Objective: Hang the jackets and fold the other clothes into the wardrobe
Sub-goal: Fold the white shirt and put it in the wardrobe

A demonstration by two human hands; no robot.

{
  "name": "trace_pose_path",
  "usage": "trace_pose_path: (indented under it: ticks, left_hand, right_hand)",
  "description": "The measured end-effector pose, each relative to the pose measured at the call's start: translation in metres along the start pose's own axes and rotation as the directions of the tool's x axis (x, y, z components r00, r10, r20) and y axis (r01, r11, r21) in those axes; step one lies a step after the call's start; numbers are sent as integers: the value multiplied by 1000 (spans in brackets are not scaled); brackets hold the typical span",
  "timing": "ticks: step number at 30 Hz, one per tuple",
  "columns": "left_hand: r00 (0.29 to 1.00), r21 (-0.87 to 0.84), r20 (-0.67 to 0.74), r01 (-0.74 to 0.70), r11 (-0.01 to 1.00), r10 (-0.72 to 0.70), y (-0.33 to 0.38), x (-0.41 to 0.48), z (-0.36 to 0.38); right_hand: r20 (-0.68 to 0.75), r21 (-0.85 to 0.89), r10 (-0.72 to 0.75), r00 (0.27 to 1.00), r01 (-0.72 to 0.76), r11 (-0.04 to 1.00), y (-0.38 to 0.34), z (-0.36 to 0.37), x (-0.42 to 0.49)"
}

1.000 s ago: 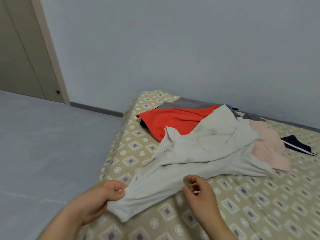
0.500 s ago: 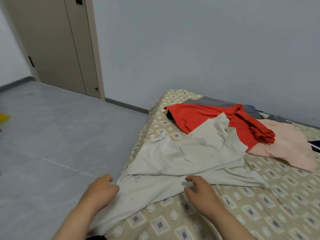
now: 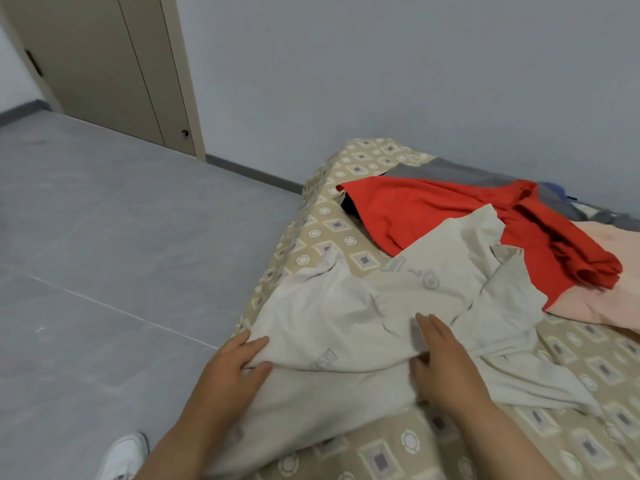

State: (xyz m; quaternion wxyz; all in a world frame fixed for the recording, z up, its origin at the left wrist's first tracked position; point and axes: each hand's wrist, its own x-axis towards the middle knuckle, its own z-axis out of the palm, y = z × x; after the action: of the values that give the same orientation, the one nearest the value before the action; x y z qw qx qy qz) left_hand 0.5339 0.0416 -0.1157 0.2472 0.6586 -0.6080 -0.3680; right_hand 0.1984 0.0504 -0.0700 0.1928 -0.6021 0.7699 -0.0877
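A pale shirt [image 3: 346, 306] with faint grey print lies spread across the near corner of the bed [image 3: 325, 216]. Its lower end slumps over the mattress edge toward the floor [image 3: 104, 237]. The left hand [image 3: 235, 362] holds the shirt's left edge, a fold of cloth pinched between the thumb and the nearly straight fingers. The right hand [image 3: 446, 362] lies flat on the middle of the shirt, fingers straight and thumb spread, gripping nothing. The shirt's upper part overlaps the lower edge of a red garment [image 3: 433, 213]. That garment lies on a grey garment [image 3: 450, 171] by the wall, with something dark just showing under its left corner. A pink garment [image 3: 606, 296] lies beside the shirt on the right, partly under the red one. A beige door [image 3: 104, 64] stands at the far left, and a white shoe [image 3: 124, 455] shows on the floor below the left forearm. Half a second ago both hands had curled fingers lower on the cloth; now they sit further up it. A second ago the shirt was bunched over the red and pink pieces, and it is now much flatter.
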Motion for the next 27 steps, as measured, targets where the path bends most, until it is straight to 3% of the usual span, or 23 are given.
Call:
trace_pose_path:
  ticks: [2, 4, 7, 10, 15, 19, 21, 22, 24, 26, 27]
  left_hand:
    - [998, -14, -67, -17, 1000, 16, 3, 6, 2]
    - [987, -26, -147, -64, 998, 59, 6, 10, 3]
    - [977, -97, -202, -88, 991, 67, 13, 8, -1]
    - [959, -130, -279, -86, 988, 47, 14, 0, -6]
    - [907, -259, -412, -23, 966, -89, 15, -26, -24]
    - [761, -353, -574, 103, 930, -302, -3, -44, -48]
    - [748, -363, -567, 148, 920, -344, -11, -49, -58]
    - [762, -339, -550, 170, 925, -342, -12, -52, -61]
    - [807, -244, -522, 171, 955, -278, -6, -57, -58]
    - [901, -188, -423, 13, 982, -93, 12, -66, -45]
    - [950, -153, -311, -67, 986, 16, 25, -73, -36]
  right_hand:
    - [-29, -98, -19, 999, 16, 995, 4, -8, 13]
    - [-80, -82, -40, 996, 34, 996, 5, -14, 18]
    - [-101, 27, -53, 993, 56, 998, -1, -17, 5]
    - [-48, 248, -29, 998, 40, 968, -21, -8, -28]
    - [253, 591, -57, 966, -107, 800, -73, 12, -85]
    - [483, 802, -214, 849, -332, 496, -104, 3, -115]
    - [512, 818, -243, 824, -381, 430, -111, 4, -128]
    - [480, 822, -202, 854, -357, 444, -111, 8, -131]
    - [286, 729, -23, 958, -202, 654, -99, 15, -128]
    - [68, 409, 45, 997, -69, 910, -81, 17, -119]
    - [19, 279, 73, 997, -75, 957, -72, 15, -112]
